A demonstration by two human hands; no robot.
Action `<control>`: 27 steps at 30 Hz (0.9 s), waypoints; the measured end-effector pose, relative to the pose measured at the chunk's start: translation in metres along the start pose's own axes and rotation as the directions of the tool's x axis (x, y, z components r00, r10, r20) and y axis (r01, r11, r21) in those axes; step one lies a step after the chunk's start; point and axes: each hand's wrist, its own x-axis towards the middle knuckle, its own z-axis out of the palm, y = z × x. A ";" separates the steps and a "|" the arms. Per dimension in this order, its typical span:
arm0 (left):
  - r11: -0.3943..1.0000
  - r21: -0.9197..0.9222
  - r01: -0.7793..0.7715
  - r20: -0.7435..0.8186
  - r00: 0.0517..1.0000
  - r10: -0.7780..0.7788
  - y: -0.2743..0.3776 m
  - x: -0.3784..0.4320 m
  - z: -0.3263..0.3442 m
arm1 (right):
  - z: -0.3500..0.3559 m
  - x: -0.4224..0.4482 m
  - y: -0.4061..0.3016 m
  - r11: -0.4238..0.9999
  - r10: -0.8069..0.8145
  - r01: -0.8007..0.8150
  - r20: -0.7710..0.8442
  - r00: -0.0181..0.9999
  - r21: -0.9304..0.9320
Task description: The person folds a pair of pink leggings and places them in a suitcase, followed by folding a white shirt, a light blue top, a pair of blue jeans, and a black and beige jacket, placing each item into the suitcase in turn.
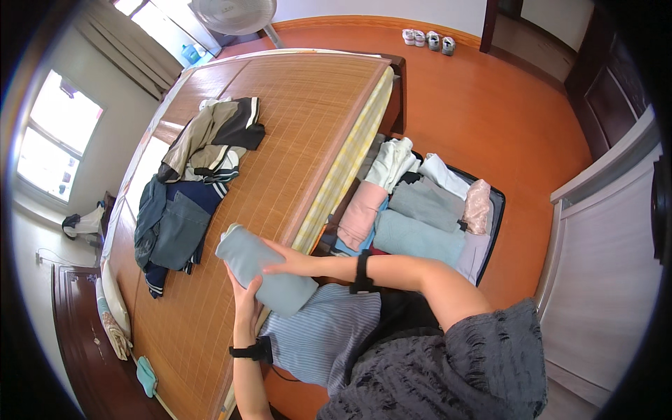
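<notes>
Both hands hold a rolled light blue-grey garment over the near edge of the bed. My left hand grips it from the lower left side, while my right hand lies across its upper side. To the right, on the floor beside the bed, an open suitcase is filled with folded and rolled clothes, among them a pink roll, a light teal piece and a grey one. On the bed mat lie a brown and black jacket and dark blue-green clothes.
The bed has a woven mat and a yellow checked side. A white standing fan and several shoes are at the far side. A pale cabinet stands on the right; a teal cloth lies at the bed's left edge.
</notes>
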 end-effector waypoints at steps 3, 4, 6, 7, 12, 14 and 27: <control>0.988 0.152 -0.029 0.187 0.982 0.000 0.005 0.005 0.018 | -0.018 -0.037 -0.034 0.937 0.039 -0.073 0.106 0.994 0.342; 0.975 0.219 -0.032 0.245 0.969 -0.023 0.008 0.008 0.026 | -0.026 -0.050 -0.050 0.908 0.067 -0.111 0.123 0.990 0.404; 0.958 0.287 -0.004 0.267 0.961 -0.076 0.006 0.017 0.046 | -0.049 -0.068 -0.059 0.897 0.108 -0.144 0.110 0.988 0.418; 0.947 0.321 0.009 0.277 0.955 -0.103 0.005 0.021 0.052 | -0.063 -0.076 -0.056 0.916 0.120 -0.141 0.077 0.990 0.375; 0.473 0.847 -0.244 0.257 0.966 0.038 -0.015 0.057 0.021 | -0.137 -0.116 -0.057 0.919 0.244 -0.145 -0.240 0.940 0.367; 0.326 0.933 -0.154 0.159 0.987 0.011 -0.021 0.070 0.003 | -0.179 -0.125 -0.043 0.930 0.224 -0.063 -0.422 0.879 0.363; -0.110 0.982 0.156 -0.187 0.900 -0.395 -0.043 0.090 -0.026 | -0.359 -0.069 0.109 0.994 0.112 -0.038 -0.912 0.395 0.105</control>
